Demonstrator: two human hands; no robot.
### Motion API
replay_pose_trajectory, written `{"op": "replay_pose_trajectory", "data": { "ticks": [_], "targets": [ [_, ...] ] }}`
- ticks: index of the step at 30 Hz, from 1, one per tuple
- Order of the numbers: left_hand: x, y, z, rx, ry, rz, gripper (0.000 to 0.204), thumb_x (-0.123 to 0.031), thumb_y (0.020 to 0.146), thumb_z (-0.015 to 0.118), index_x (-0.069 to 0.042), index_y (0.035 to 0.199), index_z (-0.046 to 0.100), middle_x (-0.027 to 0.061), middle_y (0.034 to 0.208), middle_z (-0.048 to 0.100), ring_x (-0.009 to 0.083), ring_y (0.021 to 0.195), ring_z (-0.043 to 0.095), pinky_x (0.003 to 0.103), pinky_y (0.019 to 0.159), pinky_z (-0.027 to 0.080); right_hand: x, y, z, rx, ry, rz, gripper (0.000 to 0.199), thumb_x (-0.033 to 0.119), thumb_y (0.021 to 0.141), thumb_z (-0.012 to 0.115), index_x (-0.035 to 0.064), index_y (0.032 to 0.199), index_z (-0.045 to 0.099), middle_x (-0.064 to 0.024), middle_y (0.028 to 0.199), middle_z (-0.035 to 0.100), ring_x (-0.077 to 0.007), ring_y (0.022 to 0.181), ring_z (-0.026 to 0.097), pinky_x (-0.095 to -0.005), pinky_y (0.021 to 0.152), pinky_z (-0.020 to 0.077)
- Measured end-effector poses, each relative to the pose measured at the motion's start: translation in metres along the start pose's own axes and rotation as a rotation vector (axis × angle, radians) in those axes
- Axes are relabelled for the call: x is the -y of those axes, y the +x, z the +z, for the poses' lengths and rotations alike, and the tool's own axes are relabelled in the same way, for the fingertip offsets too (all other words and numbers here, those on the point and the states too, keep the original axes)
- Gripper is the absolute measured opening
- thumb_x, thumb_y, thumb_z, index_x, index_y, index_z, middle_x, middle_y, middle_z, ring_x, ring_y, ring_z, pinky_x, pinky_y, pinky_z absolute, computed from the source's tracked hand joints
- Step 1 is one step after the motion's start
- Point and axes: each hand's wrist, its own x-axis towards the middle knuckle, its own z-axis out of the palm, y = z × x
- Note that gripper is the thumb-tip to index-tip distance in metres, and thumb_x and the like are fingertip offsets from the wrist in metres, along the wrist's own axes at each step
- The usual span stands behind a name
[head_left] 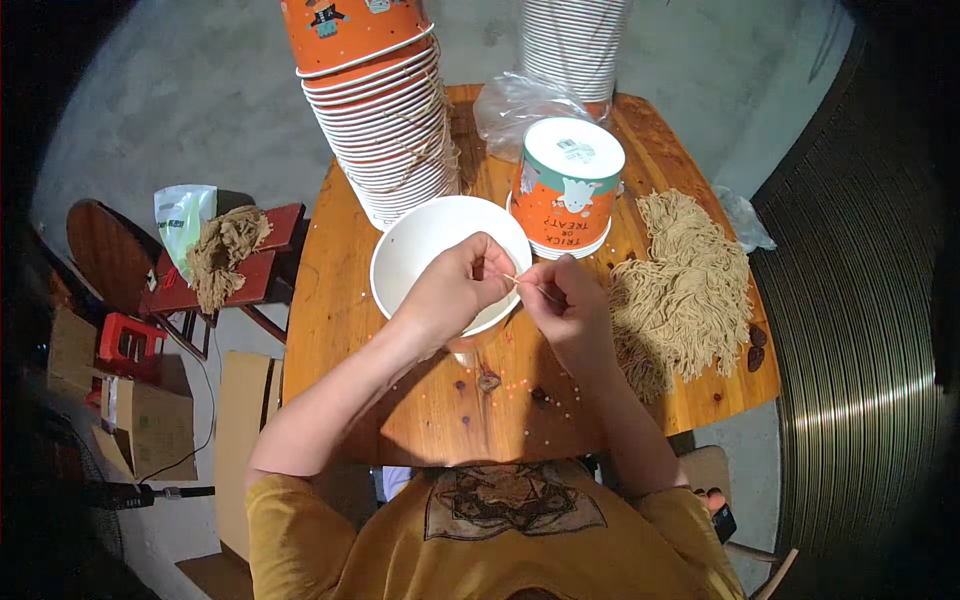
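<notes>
Over the right rim of a round paper bucket point(428, 238) with a white inside, my two hands nearly meet. Thumb and fingers of my left hand point(458, 288) are closed on a thin tan cord point(514, 279). My right hand point(572, 318) pinches the same cord close by, its fingers curled. Whether the cord passes through the bucket's wall is hidden by the hands. Just beyond them an orange and green printed bucket point(568, 208) stands upside down. To the right of my right hand lies a loose pile of tan cords point(690, 285).
A tall stack of nested buckets point(380, 150), cords hanging from its side, rises behind on the wooden table point(440, 425). Another white-rimmed stack point(572, 45) and a clear plastic bag point(515, 110) stand farther back. A red stool point(270, 250) bears more cords point(228, 250) at left.
</notes>
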Motion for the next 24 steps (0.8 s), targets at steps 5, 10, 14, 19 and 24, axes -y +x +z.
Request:
{"op": "replay_pose_trajectory", "data": {
  "ticks": [5,10,14,19,24],
  "targets": [
    [0.0021,0.0033,-0.0027,0.057,-0.121,-0.016,0.015,-0.002,0.080,0.062,-0.005,0.092,0.055,-0.0031,0.082,0.052,0.0068,0.076,0.045,0.021,0.071,0.039,-0.0005,0.0004,0.0001,-0.034,-0.005,-0.009,0.009,0.000,0.083,0.062,0.0044,0.084,0.054,0.0058,0.070,0.047,-0.0005,0.059,0.040,-0.0183,0.051,0.0326],
    [-0.0013,0.0045,-0.0025,0.150,-0.243,-0.048,0.018,0.000,0.082,0.060,-0.006,0.097,0.054,-0.0034,0.087,0.049,0.0062,0.078,0.043,0.019,0.074,0.039,-0.0051,0.0003,0.0009,-0.073,-0.027,-0.038,0.007,0.001,0.084,0.061,0.0030,0.084,0.055,0.0047,0.070,0.049,-0.0021,0.059,0.042,-0.0194,0.052,0.0348],
    [-0.0013,0.0073,-0.0028,0.174,-0.254,-0.005,0.019,-0.001,0.084,0.060,-0.007,0.101,0.052,-0.0034,0.088,0.048,0.0059,0.080,0.044,0.019,0.074,0.039,-0.0023,-0.0004,-0.0006,-0.076,-0.012,0.009,0.007,0.005,0.083,0.063,0.0027,0.084,0.057,-0.0047,0.072,0.053,-0.0126,0.061,0.051,-0.0266,0.055,0.0418],
    [-0.0017,0.0095,-0.0020,0.171,-0.291,-0.081,0.018,-0.003,0.085,0.060,-0.006,0.101,0.051,-0.0027,0.088,0.048,0.0064,0.081,0.045,0.019,0.074,0.040,-0.0051,-0.0011,-0.0026,-0.066,-0.031,-0.030,0.009,0.005,0.081,0.064,0.0035,0.088,0.058,-0.0039,0.072,0.053,-0.0115,0.061,0.051,-0.0260,0.054,0.0407],
    [-0.0056,0.0083,-0.0003,0.175,-0.183,-0.103,0.016,-0.008,0.087,0.060,-0.006,0.100,0.051,-0.0024,0.088,0.048,0.0070,0.080,0.045,0.020,0.073,0.039,-0.0017,-0.0021,-0.0040,-0.061,-0.059,-0.023,0.013,0.004,0.081,0.065,0.0045,0.091,0.058,-0.0038,0.073,0.054,-0.0124,0.058,0.051,-0.0261,0.051,0.0407]
  ]
}}
